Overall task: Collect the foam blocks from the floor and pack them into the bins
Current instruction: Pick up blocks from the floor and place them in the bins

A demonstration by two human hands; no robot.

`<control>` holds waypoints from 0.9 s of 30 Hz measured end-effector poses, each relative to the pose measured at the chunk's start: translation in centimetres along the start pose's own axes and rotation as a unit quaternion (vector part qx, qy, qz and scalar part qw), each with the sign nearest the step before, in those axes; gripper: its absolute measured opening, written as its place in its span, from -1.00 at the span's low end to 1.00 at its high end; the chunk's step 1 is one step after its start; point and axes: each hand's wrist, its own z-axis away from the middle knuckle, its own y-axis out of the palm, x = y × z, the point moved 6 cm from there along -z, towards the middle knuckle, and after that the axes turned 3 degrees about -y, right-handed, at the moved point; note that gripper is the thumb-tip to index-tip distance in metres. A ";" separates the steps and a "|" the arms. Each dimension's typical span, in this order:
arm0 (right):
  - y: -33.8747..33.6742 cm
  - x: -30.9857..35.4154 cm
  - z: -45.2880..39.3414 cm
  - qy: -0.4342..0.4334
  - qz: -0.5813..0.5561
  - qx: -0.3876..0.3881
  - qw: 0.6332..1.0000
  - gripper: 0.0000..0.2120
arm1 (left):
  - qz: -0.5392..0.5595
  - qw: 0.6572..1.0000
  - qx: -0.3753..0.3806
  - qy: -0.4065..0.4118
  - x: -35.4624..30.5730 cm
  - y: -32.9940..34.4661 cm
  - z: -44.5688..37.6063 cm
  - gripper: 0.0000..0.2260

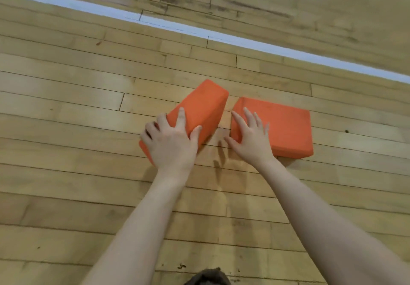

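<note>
Two orange foam blocks lie side by side on the wooden floor. My left hand (170,140) grips the near end of the left block (199,105), fingers wrapped over its far side and thumb on the right face; that block looks tilted up. My right hand (248,136) lies over the near left corner of the right block (281,125), fingers spread and fairly straight, thumb down along the block's left face. The right block sits flat. No bin is in view.
Pale wooden floorboards (77,111) run all around the blocks. A white painted line (221,35) crosses the floor diagonally behind them. A dark shape (207,277) shows at the bottom edge below my arms.
</note>
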 end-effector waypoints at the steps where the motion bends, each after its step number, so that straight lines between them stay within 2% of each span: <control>1: 1.1 -1.0 0.1 0.010 0.025 0.035 0.999 -0.30 | -0.013 1.000 -0.003 -0.001 -0.3 0.3 -0.2 -0.49; 4: 2.8 -2.1 0.5 0.004 0.064 0.073 0.995 -0.22 | -0.047 0.999 0.021 0.017 -0.2 1.0 -0.4 -0.46; 8: 2.6 -3.1 0.2 0.019 0.100 0.029 0.994 -0.26 | -0.012 0.994 0.064 0.088 -0.2 1.5 -0.5 -0.36; 12: 2.3 -2.6 -0.3 0.009 0.134 0.011 0.991 -0.32 | 0.009 0.994 0.070 0.086 -0.3 1.4 -0.4 -0.36; 16: 0.8 -0.4 0.5 -0.020 0.133 -0.035 0.990 -0.42 | 0.021 0.997 0.060 0.048 0.6 0.1 -0.1 -0.40; 19: -1.4 2.9 1.8 -0.036 0.094 -0.058 0.993 -0.47 | 0.003 0.999 0.043 0.015 2.6 -1.9 0.3 -0.41; 24: -5.0 9.2 3.4 -0.045 -0.054 -0.109 0.992 -0.43 | 0.018 0.999 0.045 -0.019 5.6 -4.8 1.2 -0.41; 27: -6.1 12.0 4.1 -0.050 -0.133 -0.126 0.982 -0.42 | 0.043 0.999 0.014 -0.025 7.1 -6.8 2.2 -0.42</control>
